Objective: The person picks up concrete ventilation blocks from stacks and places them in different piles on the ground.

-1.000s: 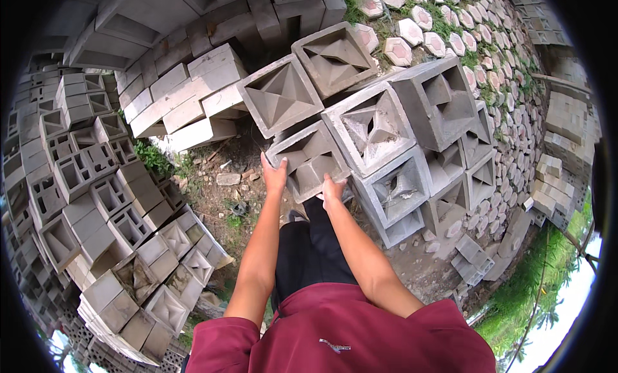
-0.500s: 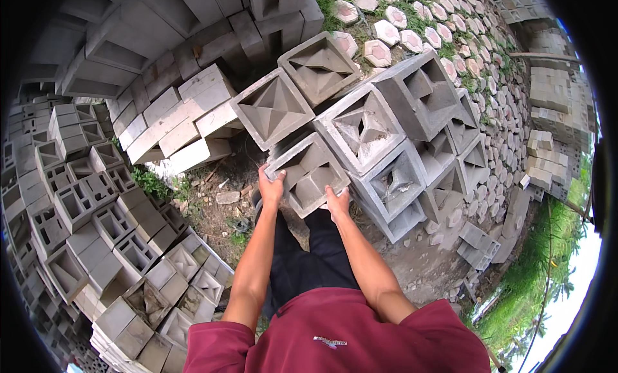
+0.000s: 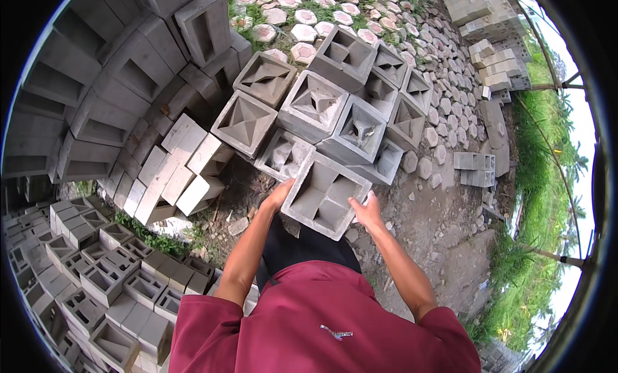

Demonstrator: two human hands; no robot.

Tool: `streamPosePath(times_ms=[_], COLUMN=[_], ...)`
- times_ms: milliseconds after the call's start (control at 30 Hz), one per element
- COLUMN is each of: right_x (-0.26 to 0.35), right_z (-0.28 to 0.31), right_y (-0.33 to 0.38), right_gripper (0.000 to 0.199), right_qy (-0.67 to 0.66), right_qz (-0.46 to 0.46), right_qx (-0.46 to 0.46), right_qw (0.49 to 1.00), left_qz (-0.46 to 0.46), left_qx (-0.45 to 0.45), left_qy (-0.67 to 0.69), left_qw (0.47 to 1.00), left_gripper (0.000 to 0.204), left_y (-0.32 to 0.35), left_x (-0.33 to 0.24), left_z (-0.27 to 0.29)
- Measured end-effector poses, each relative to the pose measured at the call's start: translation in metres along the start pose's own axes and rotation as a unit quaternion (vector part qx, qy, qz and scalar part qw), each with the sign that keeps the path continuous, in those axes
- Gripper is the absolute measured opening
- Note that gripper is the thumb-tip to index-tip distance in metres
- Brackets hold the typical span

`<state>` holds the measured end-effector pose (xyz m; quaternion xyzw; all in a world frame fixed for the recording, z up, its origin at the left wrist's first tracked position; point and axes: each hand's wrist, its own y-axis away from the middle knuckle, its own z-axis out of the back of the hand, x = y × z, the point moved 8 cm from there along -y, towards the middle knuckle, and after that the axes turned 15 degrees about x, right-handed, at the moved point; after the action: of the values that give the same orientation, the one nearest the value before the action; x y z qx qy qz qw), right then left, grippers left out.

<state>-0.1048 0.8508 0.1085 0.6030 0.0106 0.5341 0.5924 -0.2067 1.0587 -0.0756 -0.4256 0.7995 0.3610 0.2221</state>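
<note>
Held block (image 3: 327, 191): hollow concrete, between the two hands, in front of the dark trousers (image 3: 302, 247).
Long axis: none evident; the face looks square, turned askew to the body.
Left hand (image 3: 278, 196): curled on the block's left edge, nearer the low block (image 3: 283, 155).
Right hand (image 3: 368, 212): partly closed on the right edge, thumb at the rim.
Pile: the low block lies just beyond, partly covered in view; contact unclear.
Recesses: the held one shows angled faces, nothing loose; the grey block (image 3: 347, 149) beyond has pale specks inside, too small to identify.
</note>
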Motion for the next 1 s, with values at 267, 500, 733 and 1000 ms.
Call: streamPosePath(times_ms=[267, 500, 733, 1000], right_x=[0.053, -0.225, -0.332, -0.393], right_z=[0.07, 0.08, 0.105, 0.159], right_y=[0.206, 0.114, 0.162, 0.237], right_gripper=[0.064, 0.066, 0.074, 0.076], right_qy=[0.13, -0.605, -0.65, -0.67], right_qz=[0.072, 0.189, 0.157, 0.136], right_qx=[-0.173, -0.137, -0.231, -0.342], right_qw=[0.974, 0.761, 0.707, 0.644], left_qz=[0.081, 0.098, 0.188, 0.237], left_qx=[0.11, 0.141, 0.157, 0.189], left_qy=[0.122, 0.024, 0.004, -0.033], left_qw=[0.983, 0.985, 0.97, 0.952], left_gripper=[0.049, 0.052, 0.049, 0.047], left_y=[0.033, -0.032, -0.092, -0.129], left_x=[-0.062, -0.041, 0.066, 0.097], left_z=[-0.173, -0.275, -0.336, -0.452])
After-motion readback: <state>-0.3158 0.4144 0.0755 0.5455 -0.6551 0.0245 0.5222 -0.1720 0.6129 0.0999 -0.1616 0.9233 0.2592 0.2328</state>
